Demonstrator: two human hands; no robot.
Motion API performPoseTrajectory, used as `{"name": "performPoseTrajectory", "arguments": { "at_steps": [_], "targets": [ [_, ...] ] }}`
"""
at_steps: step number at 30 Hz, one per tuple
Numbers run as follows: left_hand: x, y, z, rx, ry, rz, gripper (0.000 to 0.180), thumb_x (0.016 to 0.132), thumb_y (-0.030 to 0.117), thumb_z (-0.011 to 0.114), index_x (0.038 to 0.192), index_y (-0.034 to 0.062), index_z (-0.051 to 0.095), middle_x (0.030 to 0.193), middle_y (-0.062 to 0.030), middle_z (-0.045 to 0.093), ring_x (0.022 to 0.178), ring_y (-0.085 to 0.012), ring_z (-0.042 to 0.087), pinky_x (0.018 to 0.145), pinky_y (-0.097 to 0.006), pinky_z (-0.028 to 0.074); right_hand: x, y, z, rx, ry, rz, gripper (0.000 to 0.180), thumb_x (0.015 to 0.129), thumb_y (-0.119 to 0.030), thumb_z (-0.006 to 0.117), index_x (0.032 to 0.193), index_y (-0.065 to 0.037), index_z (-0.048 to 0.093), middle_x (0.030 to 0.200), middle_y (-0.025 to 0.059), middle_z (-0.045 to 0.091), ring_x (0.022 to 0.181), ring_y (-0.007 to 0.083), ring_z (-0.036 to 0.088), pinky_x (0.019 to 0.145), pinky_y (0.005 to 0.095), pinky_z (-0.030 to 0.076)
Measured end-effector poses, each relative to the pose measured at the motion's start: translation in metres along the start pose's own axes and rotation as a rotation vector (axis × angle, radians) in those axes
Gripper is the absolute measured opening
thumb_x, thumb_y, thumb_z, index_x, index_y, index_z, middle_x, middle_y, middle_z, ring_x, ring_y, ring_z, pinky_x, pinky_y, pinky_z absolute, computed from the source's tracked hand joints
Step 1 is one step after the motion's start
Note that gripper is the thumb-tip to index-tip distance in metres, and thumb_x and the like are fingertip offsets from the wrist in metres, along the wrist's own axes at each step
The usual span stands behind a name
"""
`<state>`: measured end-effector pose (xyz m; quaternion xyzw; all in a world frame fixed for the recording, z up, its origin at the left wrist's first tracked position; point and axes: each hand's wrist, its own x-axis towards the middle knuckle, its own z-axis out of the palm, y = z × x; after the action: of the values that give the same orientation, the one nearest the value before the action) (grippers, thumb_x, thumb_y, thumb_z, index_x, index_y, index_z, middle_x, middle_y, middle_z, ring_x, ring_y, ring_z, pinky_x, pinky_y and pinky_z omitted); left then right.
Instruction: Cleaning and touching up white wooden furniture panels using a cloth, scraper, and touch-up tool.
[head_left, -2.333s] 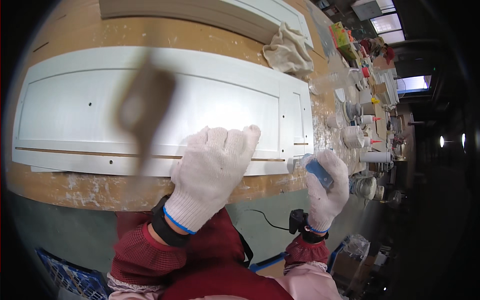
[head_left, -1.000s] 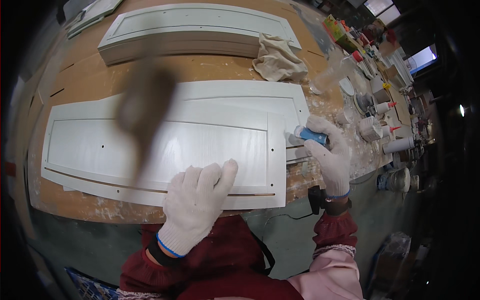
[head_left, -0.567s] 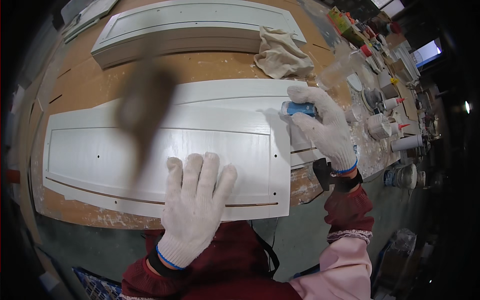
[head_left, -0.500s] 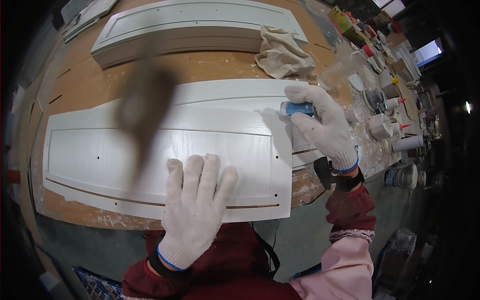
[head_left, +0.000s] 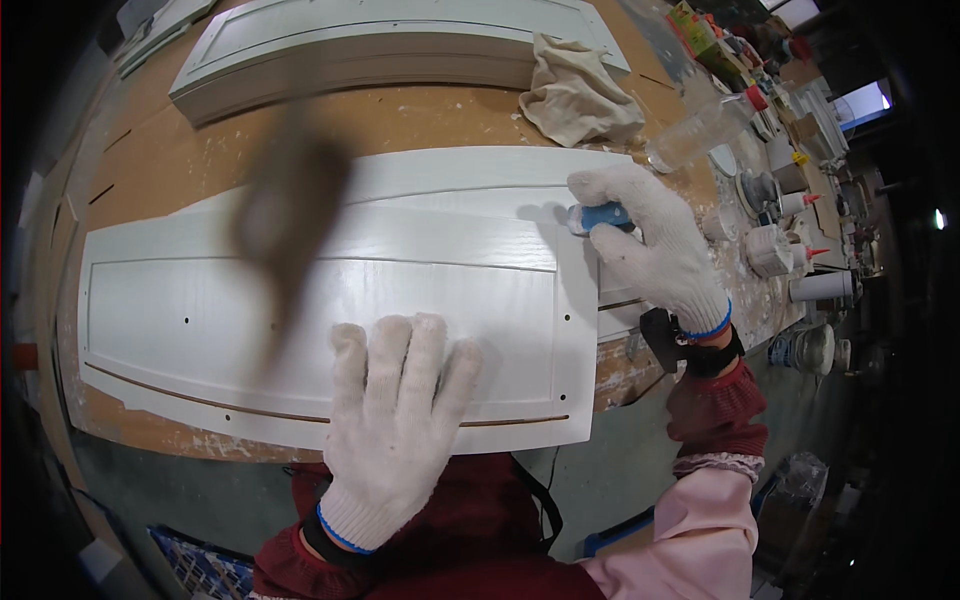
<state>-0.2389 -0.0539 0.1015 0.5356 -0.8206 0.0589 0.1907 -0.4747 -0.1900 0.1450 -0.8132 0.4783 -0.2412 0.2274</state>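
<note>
since the earlier frame the right hand (head_left: pixel 655 250) has slid from the near right end of the white cabinet door panel (head_left: pixel 330 300) up to its far right corner, carrying the small blue tool (head_left: pixel 600 216), while the left hand (head_left: pixel 395 420) has stayed flat on the panel's near edge. the right hand's fingers are clamped on the blue tool, whose tip touches the panel. the left hand's fingers are spread apart, pressing down, gripping nothing. the panel lies flat on the wooden tabletop (head_left: pixel 180 150). beyond the panel sits a crumpled rag (head_left: pixel 575 95), with a second white door panel (head_left: pixel 400 45) farther off. right of the panel stand a clear plastic bottle (head_left: pixel 700 130) and small jars (head_left: pixel 770 250).
</note>
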Motion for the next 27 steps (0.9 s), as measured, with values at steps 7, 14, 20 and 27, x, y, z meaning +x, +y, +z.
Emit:
{"name": "performPoseTrajectory", "arguments": {
  "at_steps": [7,14,20,27],
  "targets": [
    [0.005,0.0,-0.002,-0.024,-0.021,-0.008,0.032,0.069,0.009,0.068,0.099,0.0109,0.057,0.103,-0.0083,0.049,0.097,-0.0256,0.051,0.09,-0.052,0.045,-0.007,0.001,-0.009,0.035,0.076,0.099,0.036,0.078,-0.002,0.059,0.114,-0.004,0.062,0.1,0.0108,0.064,0.09,0.0213,0.064,0.082,0.0313,0.051],
    [0.007,0.001,-0.001,-0.006,0.013,-0.021,0.029,0.066,0.008,0.068,0.093,0.0116,0.057,0.096,-0.0068,0.048,0.091,-0.0234,0.051,0.086,-0.05,0.046,-0.007,0.005,-0.014,0.009,-0.02,0.011,0.035,0.081,0.001,0.055,0.115,-0.003,0.061,0.102,0.0106,0.065,0.092,0.0205,0.064,0.083,0.0308,0.05],
    [0.005,-0.001,0.0,0.013,0.014,-0.016,0.03,0.066,0.006,0.069,0.093,0.0114,0.058,0.098,-0.006,0.05,0.092,-0.0233,0.052,0.085,-0.05,0.047,-0.01,0.009,-0.017,0.025,0.04,0.114,0.036,0.079,-0.001,0.056,0.115,-0.002,0.061,0.105,0.0101,0.065,0.094,0.0206,0.064,0.085,0.0319,0.05],
    [0.004,-0.002,0.001,0.029,0.021,-0.002,0.03,0.067,0.005,0.069,0.094,0.01,0.058,0.101,-0.0068,0.051,0.094,-0.0238,0.052,0.085,-0.05,0.046,-0.009,0.008,-0.015,0.126,0.012,0.033,0.034,0.078,0.001,0.055,0.111,-0.002,0.061,0.106,0.0106,0.065,0.096,0.0204,0.064,0.087,0.0315,0.05]
  ]
}}
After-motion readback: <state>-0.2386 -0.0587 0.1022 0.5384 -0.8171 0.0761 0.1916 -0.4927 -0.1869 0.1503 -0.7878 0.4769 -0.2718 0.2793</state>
